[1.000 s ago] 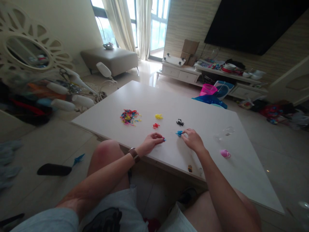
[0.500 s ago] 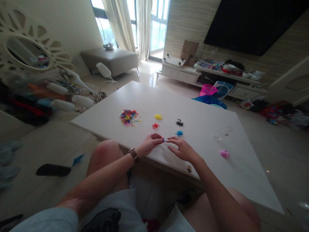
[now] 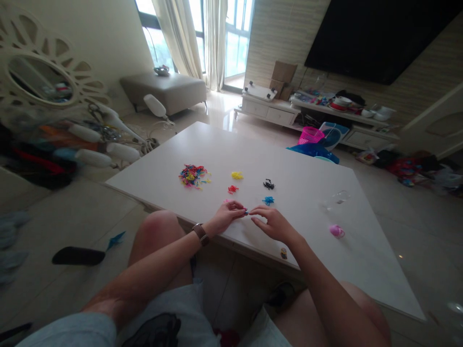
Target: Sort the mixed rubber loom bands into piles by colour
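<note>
My left hand (image 3: 229, 215), a watch on its wrist, pinches a few small coloured pieces (image 3: 246, 212), blue and pink among them, too tiny to name. My right hand (image 3: 272, 222) faces it with fingers stretched and thumb apart, its fingertips close to those pieces; whether they touch is unclear. Just beyond the hands are small piles of thin pieces: blue (image 3: 268, 201), red (image 3: 232, 189), yellow (image 3: 237, 175) and black (image 3: 269, 184). A few pink bits (image 3: 227, 201) show behind my left fingers. Farther left lies a larger mixed-colour heap (image 3: 193, 176).
On the white table (image 3: 304, 193) to the right are a clear container (image 3: 340, 197) and a pink object (image 3: 336, 231). A small yellow figure (image 3: 284, 253) stands at the near edge. A pink basket (image 3: 311, 135) is on the floor past the far edge.
Both hands stay in nearly the same place. The fingers of my left hand have shifted slightly around the small pieces, and my right fingertips remain close by.
</note>
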Action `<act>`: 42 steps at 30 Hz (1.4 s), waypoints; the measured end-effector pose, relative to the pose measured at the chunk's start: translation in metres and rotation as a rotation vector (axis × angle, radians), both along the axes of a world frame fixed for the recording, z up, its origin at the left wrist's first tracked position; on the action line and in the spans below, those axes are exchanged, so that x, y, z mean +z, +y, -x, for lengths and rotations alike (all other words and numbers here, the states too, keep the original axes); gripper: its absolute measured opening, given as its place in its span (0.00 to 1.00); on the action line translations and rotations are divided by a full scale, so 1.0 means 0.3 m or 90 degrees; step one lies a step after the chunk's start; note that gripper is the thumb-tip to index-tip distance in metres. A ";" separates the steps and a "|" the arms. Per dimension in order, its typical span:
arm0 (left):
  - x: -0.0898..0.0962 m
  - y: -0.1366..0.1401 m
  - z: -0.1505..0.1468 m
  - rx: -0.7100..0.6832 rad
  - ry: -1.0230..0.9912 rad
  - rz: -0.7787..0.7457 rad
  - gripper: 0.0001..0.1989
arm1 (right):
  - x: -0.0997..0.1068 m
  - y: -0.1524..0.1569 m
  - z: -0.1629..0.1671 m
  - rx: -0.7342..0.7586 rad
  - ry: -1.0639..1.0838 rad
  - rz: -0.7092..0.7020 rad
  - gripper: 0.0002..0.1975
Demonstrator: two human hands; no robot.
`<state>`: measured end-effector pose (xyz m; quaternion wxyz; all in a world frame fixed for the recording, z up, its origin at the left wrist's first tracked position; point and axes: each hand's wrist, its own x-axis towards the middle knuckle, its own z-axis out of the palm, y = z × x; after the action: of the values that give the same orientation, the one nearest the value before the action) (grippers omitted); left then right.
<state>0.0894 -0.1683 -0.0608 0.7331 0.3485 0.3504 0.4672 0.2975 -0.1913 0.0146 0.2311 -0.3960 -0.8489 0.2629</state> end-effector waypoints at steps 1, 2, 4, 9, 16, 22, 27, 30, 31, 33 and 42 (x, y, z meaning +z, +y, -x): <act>0.001 -0.001 -0.001 -0.002 -0.001 0.001 0.18 | 0.001 0.001 -0.002 -0.003 0.002 -0.001 0.10; 0.001 -0.001 -0.001 -0.003 -0.002 0.002 0.19 | 0.001 0.002 -0.003 -0.004 0.002 -0.002 0.10; 0.000 -0.001 -0.001 -0.002 -0.002 0.002 0.19 | 0.003 0.002 -0.005 -0.003 0.003 0.001 0.09; -0.001 0.002 0.001 0.002 0.005 0.005 0.19 | 0.014 0.001 -0.004 -0.012 0.011 -0.001 0.09; -0.001 0.005 0.004 -0.006 0.004 0.022 0.20 | 0.012 0.042 -0.080 -0.217 -0.125 -0.084 0.12; 0.000 0.005 0.003 -0.008 0.007 0.034 0.20 | -0.018 0.099 -0.213 -0.287 -0.310 0.012 0.14; 0.002 0.002 0.002 -0.006 0.006 0.035 0.20 | -0.042 0.120 -0.227 -0.254 -0.304 0.058 0.14; 0.003 0.002 0.003 -0.009 0.004 0.036 0.20 | -0.050 0.126 -0.214 -0.236 -0.286 0.061 0.14; 0.004 0.001 0.004 -0.009 0.005 0.036 0.20 | -0.051 0.128 -0.211 -0.235 -0.285 0.060 0.14; 0.004 0.000 0.004 -0.010 0.006 0.036 0.20 | -0.051 0.132 -0.212 -0.239 -0.287 0.054 0.13; 0.015 -0.004 -0.001 -0.012 0.007 0.027 0.20 | -0.018 0.102 -0.160 -0.231 -0.139 -0.008 0.10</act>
<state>0.0898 -0.1694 -0.0562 0.7429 0.3389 0.3608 0.4506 0.3456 -0.1606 0.0092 0.1835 -0.5672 -0.7853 0.1671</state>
